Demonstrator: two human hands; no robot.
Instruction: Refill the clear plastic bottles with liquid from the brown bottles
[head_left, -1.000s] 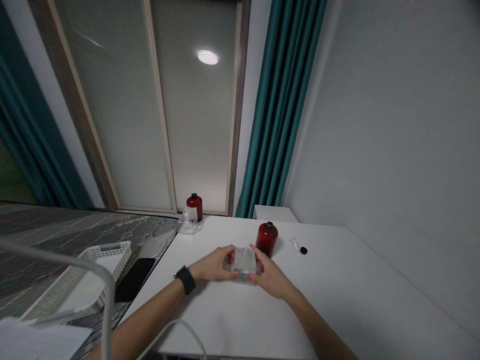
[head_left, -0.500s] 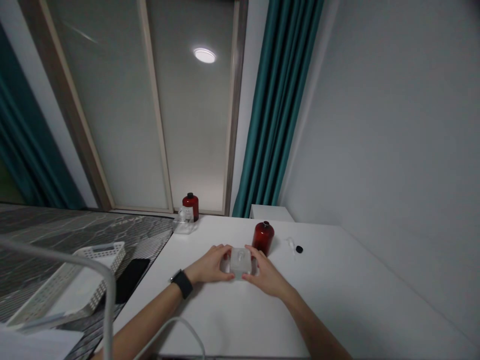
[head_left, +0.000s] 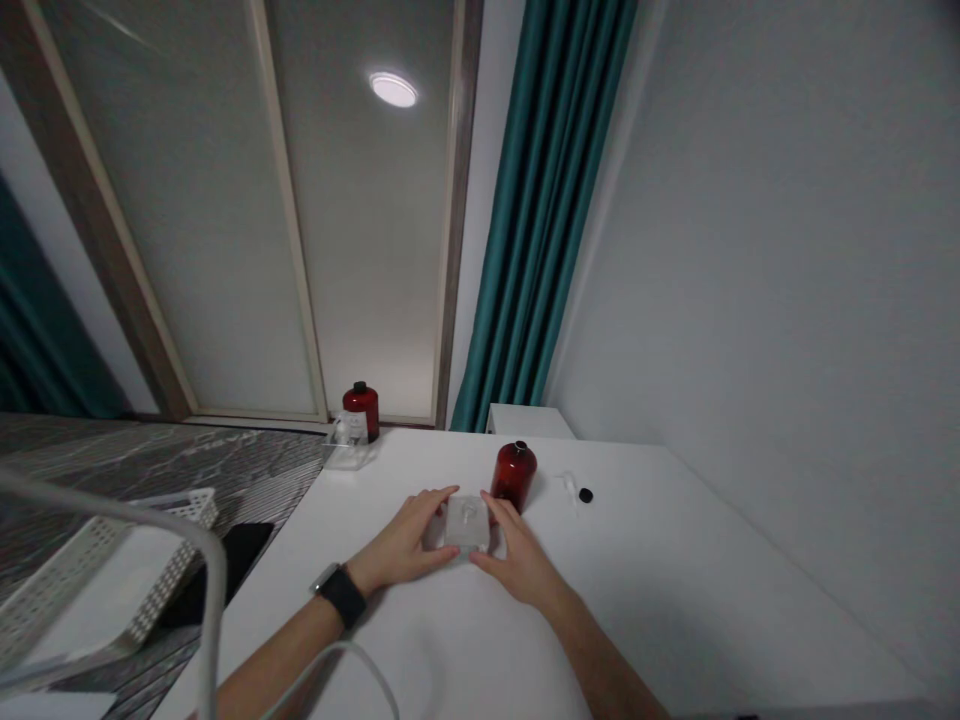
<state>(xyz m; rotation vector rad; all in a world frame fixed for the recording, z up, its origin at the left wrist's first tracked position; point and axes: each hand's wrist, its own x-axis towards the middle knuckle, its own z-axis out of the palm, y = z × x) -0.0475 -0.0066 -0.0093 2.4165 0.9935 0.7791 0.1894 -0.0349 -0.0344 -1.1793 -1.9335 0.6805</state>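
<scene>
Left hand [head_left: 401, 548] and right hand [head_left: 517, 566] apart, cupped either side of clear box [head_left: 466, 523], mid-table. Looks placed to steady it; can't tell if clamped. Red bottle [head_left: 514, 475] just behind box, on white table [head_left: 645, 590].

The white bench [head_left: 675, 570] carries a clear square box [head_left: 466, 522], a dark red bottle [head_left: 514, 476], a small black cap [head_left: 586, 495], a clear piece, perhaps a nozzle [head_left: 571, 488], and, at its far edge, a clear tray [head_left: 349, 450] beside another red bottle [head_left: 361, 411].

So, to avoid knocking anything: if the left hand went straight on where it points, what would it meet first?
The left hand would meet the clear plastic box, just at its fingertips; depth hides whether they touch.
</scene>
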